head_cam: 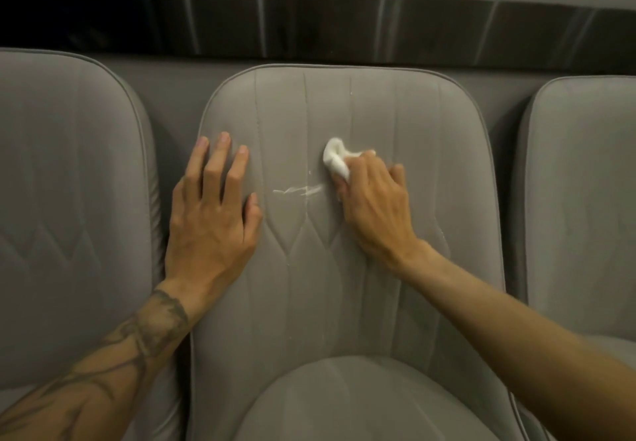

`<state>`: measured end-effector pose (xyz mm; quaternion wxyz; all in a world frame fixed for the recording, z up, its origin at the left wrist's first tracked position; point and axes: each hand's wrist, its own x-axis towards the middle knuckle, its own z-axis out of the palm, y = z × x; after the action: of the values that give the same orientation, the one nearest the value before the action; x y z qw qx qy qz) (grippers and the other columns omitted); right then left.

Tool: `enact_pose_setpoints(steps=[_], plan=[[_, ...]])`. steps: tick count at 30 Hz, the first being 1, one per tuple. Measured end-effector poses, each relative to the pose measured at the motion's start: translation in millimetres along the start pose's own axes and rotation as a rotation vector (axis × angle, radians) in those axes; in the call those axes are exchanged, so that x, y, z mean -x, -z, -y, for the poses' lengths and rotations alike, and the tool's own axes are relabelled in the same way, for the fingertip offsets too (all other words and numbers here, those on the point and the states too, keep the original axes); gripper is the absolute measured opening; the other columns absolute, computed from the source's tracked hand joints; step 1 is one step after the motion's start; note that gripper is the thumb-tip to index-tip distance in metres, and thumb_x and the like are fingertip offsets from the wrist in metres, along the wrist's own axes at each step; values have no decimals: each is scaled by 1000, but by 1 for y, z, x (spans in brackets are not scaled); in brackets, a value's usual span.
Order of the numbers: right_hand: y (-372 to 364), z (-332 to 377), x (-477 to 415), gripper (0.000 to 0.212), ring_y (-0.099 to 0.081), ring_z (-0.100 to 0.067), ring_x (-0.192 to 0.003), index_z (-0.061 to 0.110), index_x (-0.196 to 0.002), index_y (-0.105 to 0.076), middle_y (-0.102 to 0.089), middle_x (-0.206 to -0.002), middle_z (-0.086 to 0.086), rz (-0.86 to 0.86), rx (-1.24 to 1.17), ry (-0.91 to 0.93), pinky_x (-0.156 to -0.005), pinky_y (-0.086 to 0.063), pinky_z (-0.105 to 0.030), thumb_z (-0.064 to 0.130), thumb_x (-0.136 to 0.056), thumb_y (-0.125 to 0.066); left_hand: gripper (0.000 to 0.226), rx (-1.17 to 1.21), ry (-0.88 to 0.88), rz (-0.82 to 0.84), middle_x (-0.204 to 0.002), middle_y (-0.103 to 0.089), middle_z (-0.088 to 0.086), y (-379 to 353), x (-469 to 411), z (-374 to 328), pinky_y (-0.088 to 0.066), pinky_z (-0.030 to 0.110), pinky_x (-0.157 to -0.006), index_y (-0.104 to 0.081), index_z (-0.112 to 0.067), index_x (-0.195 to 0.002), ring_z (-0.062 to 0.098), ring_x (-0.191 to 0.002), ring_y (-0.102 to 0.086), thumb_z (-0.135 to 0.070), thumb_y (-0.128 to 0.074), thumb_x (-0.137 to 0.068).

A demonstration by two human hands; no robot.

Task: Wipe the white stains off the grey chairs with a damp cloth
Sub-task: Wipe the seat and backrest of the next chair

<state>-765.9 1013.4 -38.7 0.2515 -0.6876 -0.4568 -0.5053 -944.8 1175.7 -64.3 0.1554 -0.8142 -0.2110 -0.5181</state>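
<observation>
White cloth (335, 161), bunched in the curled right hand (375, 199), sat just right of the streaked stain (299, 191) on the middle chair (344, 285); the left hand (210, 213) lay flat (bracing it). Rubbing risked smearing residue into the seams (305, 151).

No legible text, labels, brands or nos. anywhere in view. The forearm tattoo (151, 330) is dark linework only; no letters or digits can be made out in it.
</observation>
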Motion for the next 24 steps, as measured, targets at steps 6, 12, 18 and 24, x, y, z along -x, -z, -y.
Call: enact_pose_setpoints(steps=[6,12,18,24], plan=[[3,-31,-51,24,-52,-32,-74,11,-93,-56,-55,-85,-12,-133,137,-122,-70,-28,-41,28,-104,-45,64,-8,3,-3,-170,-23,11,-1,1,0,-38,52,-114,-29,-14,-160,32,-159,-19,-31,-45,-101],[-7,15,17,17,-55,-30,-77,12,-101,-64,-57,-86,-8,-13,12,-32,-70,-34,-40,22,-102,-51,64,-4,-1,-6,-170,-23,11,0,1,0,-37,52,-115,-29,-14,-160,32,-159,-19,-31,-44,-101],[-1,-18,-46,26,-51,-31,-73,9,-95,-58,-56,-86,-12,-158,122,-173,-70,-29,-41,29,-104,-44,64,9,4,-10,-169,-24,10,0,1,0,-36,51,-116,-29,-15,-160,32,-159,-19,-30,-46,-100],[-8,22,42,22,-55,-29,-80,14,-108,-66,-57,-88,-6,58,57,-73,-71,-34,-40,23,-102,-46,63,23,10,2,-169,-24,10,2,1,0,-38,51,-115,-29,-15,-160,32,-159,-18,-30,-46,-101]])
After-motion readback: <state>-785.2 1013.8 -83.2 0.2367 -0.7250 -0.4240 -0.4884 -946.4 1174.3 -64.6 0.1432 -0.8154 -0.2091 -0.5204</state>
